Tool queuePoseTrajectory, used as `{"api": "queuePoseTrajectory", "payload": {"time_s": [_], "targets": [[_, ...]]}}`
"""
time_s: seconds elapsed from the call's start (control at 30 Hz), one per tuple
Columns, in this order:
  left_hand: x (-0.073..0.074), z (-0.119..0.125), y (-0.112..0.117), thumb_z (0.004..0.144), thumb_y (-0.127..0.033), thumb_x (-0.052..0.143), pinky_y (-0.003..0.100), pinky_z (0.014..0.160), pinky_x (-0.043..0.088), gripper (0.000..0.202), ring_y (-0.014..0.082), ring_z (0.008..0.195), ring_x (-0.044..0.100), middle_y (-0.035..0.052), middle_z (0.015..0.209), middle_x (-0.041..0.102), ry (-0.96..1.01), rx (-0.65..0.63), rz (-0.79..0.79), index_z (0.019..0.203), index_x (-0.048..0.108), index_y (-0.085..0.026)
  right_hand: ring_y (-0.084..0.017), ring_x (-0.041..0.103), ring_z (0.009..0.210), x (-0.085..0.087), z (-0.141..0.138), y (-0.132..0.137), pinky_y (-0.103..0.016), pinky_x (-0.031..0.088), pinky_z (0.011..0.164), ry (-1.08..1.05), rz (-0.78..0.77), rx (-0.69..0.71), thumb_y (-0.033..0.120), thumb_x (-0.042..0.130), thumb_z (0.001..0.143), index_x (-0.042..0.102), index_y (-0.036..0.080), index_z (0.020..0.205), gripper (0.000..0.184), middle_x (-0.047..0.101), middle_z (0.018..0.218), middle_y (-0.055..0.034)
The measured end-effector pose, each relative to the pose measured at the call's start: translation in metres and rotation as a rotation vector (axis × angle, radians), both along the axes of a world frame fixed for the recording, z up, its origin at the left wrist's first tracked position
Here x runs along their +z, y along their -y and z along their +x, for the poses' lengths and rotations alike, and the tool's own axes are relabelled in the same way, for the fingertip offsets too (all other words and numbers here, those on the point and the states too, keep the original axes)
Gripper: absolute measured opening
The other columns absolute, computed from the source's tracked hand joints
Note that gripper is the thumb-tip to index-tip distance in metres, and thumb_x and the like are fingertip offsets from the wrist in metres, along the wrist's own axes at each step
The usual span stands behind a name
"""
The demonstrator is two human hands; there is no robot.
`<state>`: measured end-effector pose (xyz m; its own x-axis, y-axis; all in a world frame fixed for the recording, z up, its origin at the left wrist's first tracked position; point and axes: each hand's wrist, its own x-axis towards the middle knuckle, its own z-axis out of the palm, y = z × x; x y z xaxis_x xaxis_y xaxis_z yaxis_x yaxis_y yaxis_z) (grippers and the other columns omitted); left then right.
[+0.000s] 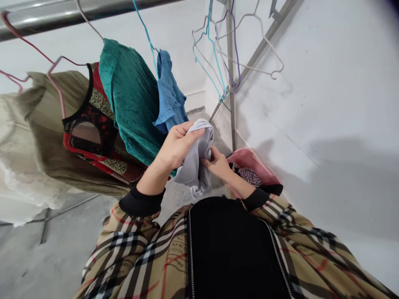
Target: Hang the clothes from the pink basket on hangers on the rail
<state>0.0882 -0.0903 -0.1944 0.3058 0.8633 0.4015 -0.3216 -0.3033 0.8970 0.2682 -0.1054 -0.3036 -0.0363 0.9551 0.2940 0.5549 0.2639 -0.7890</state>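
Grey cloth, bunched, clamped in the grip of left hand and right hand (right fingertips hidden in folds)

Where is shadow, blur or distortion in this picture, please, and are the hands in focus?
In the head view, a broad soft shadow falls on the white wall; the wide lens seems to bend the steel rail; a dark blur sits in the top right corner; the left hand, right hand and grey cloth look sharp.
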Motion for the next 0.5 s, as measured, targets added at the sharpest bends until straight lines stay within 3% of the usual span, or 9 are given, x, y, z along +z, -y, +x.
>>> {"api": "queuePoseTrajectory", "payload": {"time_s": [0.1, 0.2, 0.33, 0.43, 0.5], "targets": [[0.001, 0.001, -0.005, 0.078, -0.037, 0.072, 0.024, 0.067, 0.051, 0.021, 0.0133, 0.072, 0.063, 0.0004, 0.076, 0.069, -0.056, 0.023, 0.098, 0.081, 0.072, -0.016, -0.022, 0.060, 0.083, 0.010, 0.003, -0.009, -0.039, 0.050, 0.083, -0.039, 0.034, 0.068, 0.022, 0.049, 0.073, 0.064, 0.020, 0.111, 0.041, 0.067, 0.088, -0.0020], [0.001, -0.004, -0.018, 0.078, -0.034, 0.071, 0.024, 0.070, 0.051, 0.020, 0.0125, 0.075, 0.063, 0.0007, 0.079, 0.071, -0.105, 0.111, 0.155, 0.083, 0.072, -0.015, -0.022, 0.060, 0.089, 0.030, 0.016, -0.013, -0.039, 0.049, 0.089, -0.106, 0.054, 0.122, 0.020, 0.046, 0.073, 0.066, 0.020, 0.099, 0.033, 0.067, 0.089, -0.0019], [0.000, -0.010, -0.034, 0.078, -0.032, 0.070, 0.024, 0.071, 0.051, 0.020, 0.0122, 0.075, 0.062, 0.0010, 0.077, 0.070, -0.141, 0.200, 0.206, 0.085, 0.073, -0.014, -0.019, 0.061, 0.084, 0.059, 0.025, -0.007, -0.035, 0.051, 0.084, -0.207, -0.157, 0.290, 0.037, 0.057, 0.083, 0.064, 0.021, 0.096, 0.022, 0.065, 0.086, -0.0009], [-0.002, -0.004, -0.040, 0.078, -0.033, 0.071, 0.025, 0.073, 0.051, 0.021, 0.0134, 0.077, 0.063, 0.0018, 0.078, 0.071, -0.162, 0.174, 0.253, 0.086, 0.073, -0.013, -0.020, 0.062, 0.087, 0.075, 0.017, -0.002, -0.035, 0.051, 0.086, -0.080, -0.299, 0.484, 0.044, 0.073, 0.075, 0.065, 0.019, 0.095, 0.034, 0.066, 0.085, -0.0015], [-0.004, 0.004, -0.042, 0.079, -0.035, 0.071, 0.028, 0.076, 0.052, 0.025, 0.0152, 0.081, 0.065, 0.0028, 0.082, 0.071, -0.187, 0.117, 0.284, 0.089, 0.073, -0.012, -0.021, 0.062, 0.085, 0.081, 0.008, -0.002, -0.037, 0.052, 0.086, -0.020, -0.313, 0.478, 0.044, 0.077, 0.072, 0.066, 0.018, 0.091, 0.034, 0.066, 0.081, -0.0018]]}}
